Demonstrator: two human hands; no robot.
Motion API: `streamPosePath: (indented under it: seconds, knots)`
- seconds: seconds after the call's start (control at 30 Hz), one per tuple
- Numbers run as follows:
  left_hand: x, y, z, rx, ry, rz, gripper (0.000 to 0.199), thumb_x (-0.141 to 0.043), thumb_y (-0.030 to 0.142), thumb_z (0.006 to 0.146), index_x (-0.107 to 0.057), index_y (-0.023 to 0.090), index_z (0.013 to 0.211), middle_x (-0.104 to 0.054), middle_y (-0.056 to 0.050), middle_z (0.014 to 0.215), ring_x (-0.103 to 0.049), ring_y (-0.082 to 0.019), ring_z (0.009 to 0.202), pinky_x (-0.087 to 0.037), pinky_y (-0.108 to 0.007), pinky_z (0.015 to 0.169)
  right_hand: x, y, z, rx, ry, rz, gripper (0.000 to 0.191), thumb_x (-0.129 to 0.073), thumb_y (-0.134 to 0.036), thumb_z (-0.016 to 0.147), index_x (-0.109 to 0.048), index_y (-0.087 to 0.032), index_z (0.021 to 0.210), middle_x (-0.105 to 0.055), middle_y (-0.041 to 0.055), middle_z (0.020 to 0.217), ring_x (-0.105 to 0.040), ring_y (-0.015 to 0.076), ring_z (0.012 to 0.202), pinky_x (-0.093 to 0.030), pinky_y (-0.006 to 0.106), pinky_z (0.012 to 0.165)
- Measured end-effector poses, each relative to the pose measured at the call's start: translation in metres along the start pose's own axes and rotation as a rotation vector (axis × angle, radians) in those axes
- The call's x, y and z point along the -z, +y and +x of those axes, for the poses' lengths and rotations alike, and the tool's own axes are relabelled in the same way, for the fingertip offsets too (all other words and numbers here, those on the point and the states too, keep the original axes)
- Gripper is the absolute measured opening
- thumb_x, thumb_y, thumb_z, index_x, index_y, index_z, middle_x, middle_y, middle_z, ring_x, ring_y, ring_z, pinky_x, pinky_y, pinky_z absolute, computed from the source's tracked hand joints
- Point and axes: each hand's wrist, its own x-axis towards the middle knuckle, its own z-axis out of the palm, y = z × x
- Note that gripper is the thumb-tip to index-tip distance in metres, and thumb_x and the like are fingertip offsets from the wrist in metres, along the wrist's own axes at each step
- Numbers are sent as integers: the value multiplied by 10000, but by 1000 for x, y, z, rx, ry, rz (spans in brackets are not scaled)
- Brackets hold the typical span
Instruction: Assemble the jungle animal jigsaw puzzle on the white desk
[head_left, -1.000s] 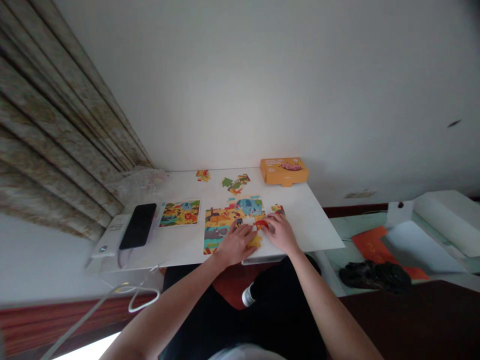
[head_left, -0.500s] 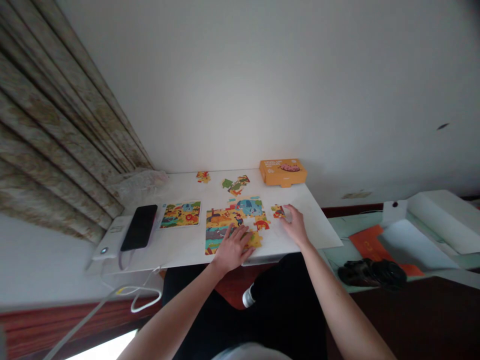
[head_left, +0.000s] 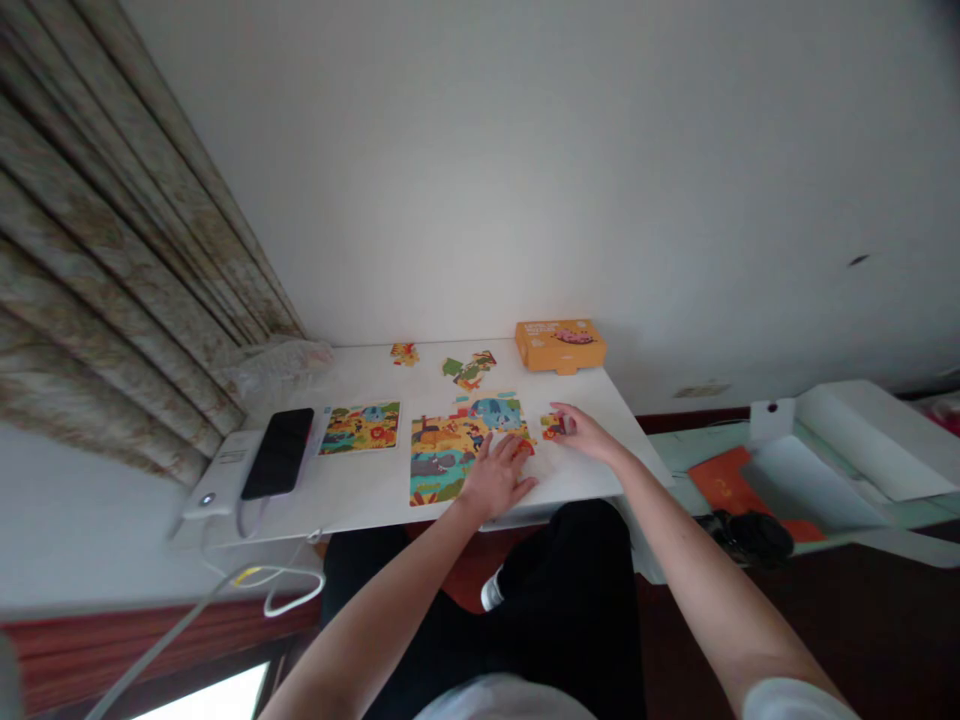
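Note:
A partly assembled jigsaw puzzle (head_left: 448, 462) with jungle animals lies on the white table (head_left: 600, 440). My left hand (head_left: 499, 477) rests on its right side, fingers spread, the fingertips near a red-and-orange piece (head_left: 524, 447). My right hand (head_left: 586, 435) reaches across the table, its fingertips at a small loose jigsaw piece (head_left: 553, 427). Whether those fingers grip the piece is hard to see. Farther back lie loose joined pieces (head_left: 469, 371), another small piece (head_left: 404, 354) and an orange puzzle box (head_left: 560, 346). A picture card (head_left: 361, 428) lies left of the puzzle.
A black phone (head_left: 277, 453) sits on a white device (head_left: 223, 475) at the table's left end, with a cable hanging below. A plastic bag (head_left: 277, 365) and a curtain (head_left: 112, 240) are beyond it. A wall runs behind the table. My knees are below its front edge.
My right hand has moved right, away from the puzzle, and now reaches the small loose piece. My left hand has slid up and right across the puzzle. The view has tilted slightly.

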Motion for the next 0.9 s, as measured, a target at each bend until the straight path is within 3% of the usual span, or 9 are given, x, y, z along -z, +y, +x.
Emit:
streamPosePath:
  seconds: [0.27, 0.5, 0.7, 0.9]
  knots:
    - [-7, -2, -1, 41, -26, -64, 483, -476, 501, 1033, -558, 243, 1433, -541, -105, 1524, -440, -268, 1460, -260, -563, 1268, -8, -14, -30, 72, -29, -19, 541, -782, -266, 782, -627, -275, 1300, -698, 70, 1154, -648, 237, 1010, -523, 418, 937]
    - [-7, -2, -1, 33, -9, -63, 476, -494, 471, 1026, -553, 227, 1430, -547, -112, 1511, -454, -272, 1447, -279, -567, 1261, -12, -23, -18, 144, -68, -80, 417, -787, -302, 798, -700, -243, 1202, -714, 64, 1069, -653, 224, 962, -525, 407, 936]
    - [-8, -2, -1, 33, 10, -74, 441, -493, 454, 1025, -578, 235, 1398, -562, -114, 1497, -465, -271, 1440, -296, -569, 1252, -6, -36, -13, 170, -157, -194, 221, -734, -298, 860, -777, -284, 1077, -723, 62, 1202, -654, 246, 1133, -484, 446, 1054]
    - [-7, -1, -1, 36, 9, -73, 438, -513, 433, 1020, -574, 239, 1407, -559, -111, 1503, -474, -270, 1434, -297, -564, 1252, -23, -36, -23, 142, -29, -375, 291, -678, -358, 917, -761, -301, 1190, -702, 74, 1259, -623, 269, 1157, -485, 465, 1043]
